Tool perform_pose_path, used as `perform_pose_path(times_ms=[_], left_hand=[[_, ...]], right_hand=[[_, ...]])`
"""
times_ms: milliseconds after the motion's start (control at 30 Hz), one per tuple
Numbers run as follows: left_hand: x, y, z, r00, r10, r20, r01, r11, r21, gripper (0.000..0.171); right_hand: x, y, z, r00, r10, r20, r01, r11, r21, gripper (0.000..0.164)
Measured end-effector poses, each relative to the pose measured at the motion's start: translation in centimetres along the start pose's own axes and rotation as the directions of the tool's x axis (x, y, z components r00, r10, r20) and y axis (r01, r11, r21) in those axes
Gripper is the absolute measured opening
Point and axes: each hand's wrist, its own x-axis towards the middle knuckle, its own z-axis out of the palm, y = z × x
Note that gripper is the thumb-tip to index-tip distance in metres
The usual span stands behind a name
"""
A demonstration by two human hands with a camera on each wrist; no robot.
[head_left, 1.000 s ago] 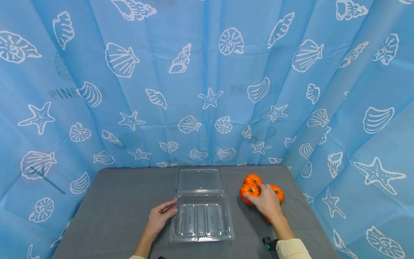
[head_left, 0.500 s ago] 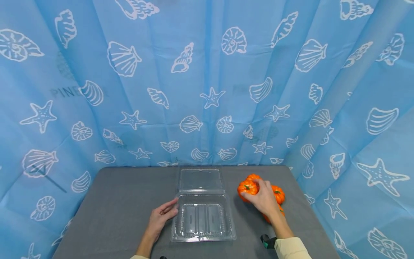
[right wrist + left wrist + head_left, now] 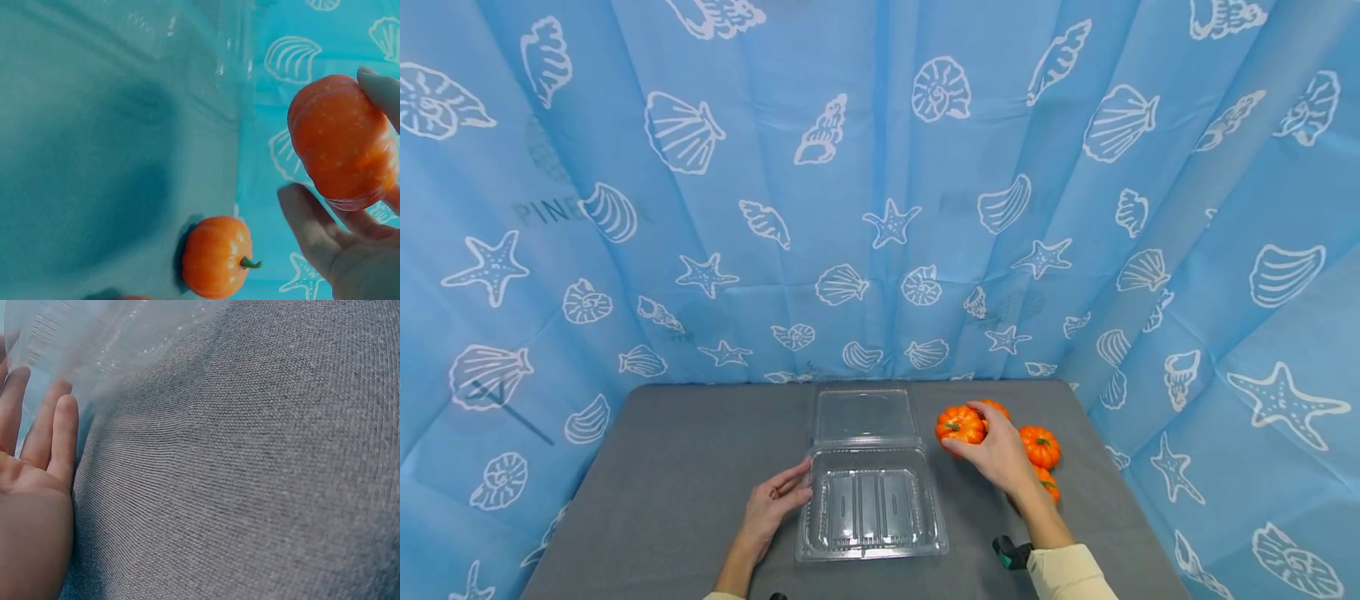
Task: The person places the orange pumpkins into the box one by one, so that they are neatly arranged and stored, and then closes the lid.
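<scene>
In the head view my right hand (image 3: pixel 1002 457) grips a small orange pumpkin (image 3: pixel 958 426) with a green stem, thumb on one side and fingers on the other. The right wrist view shows this pumpkin (image 3: pixel 340 144) held up, its shadow on the cloth below. My left hand (image 3: pixel 766 508) touches the left edge of a clear plastic clamshell container (image 3: pixel 874 515), whose lid (image 3: pixel 865 417) lies folded back behind it. From the left wrist, the fingers (image 3: pixel 64 431) look nearly straight against the clear plastic (image 3: pixel 125 337). The container's base has nothing in it.
Behind my right hand sits another pumpkin (image 3: pixel 997 407), partly hidden. Two more, a right-hand pumpkin (image 3: pixel 1040 448) and a nearer one (image 3: pixel 1047 485), rest by my forearm. A grey cloth (image 3: pixel 692 467) covers the table; a blue seashell curtain (image 3: pixel 850 208) hangs behind.
My right hand has lifted the pumpkin away from the others and carried it left, towards the container. The left hand has stayed at the container's edge.
</scene>
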Motion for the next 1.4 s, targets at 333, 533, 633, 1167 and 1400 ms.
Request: perform_pose_path(times_ms=[333, 533, 633, 1167, 1400], left_hand=[[0.3, -0.1, 0.1, 0.999, -0.04, -0.029, 0.041, 0.999, 0.029, 0.054], [0.6, -0.1, 0.1, 0.999, -0.038, -0.018, 0.038, 0.999, -0.029, 0.055], [0.6, -0.1, 0.0, 0.999, -0.035, -0.012, 0.034, 0.998, -0.044, 0.056], [0.5, -0.1, -0.3, 0.999, -0.017, -0.027, 0.018, 1.0, 0.004, 0.056], [0.4, -0.4, -0.1, 0.999, -0.038, -0.034, 0.039, 0.999, 0.013, 0.054]], right_hand=[[-0.2, -1.4, 0.4, 0.997, -0.078, -0.007, 0.078, 0.995, 0.066, 0.073], [-0.2, -2.0, 1.1, 0.994, -0.107, -0.009, 0.107, 0.991, 0.081, 0.062], [-0.3, -2.3, 1.5, 0.991, -0.13, -0.027, 0.132, 0.988, 0.085, 0.058], [-1.4, -3.8, 3.7, 0.964, -0.264, -0.045, 0.267, 0.955, 0.127, 0.051], [-2.0, -4.1, 4.9, 0.956, -0.293, -0.014, 0.291, 0.941, 0.174, 0.063]])
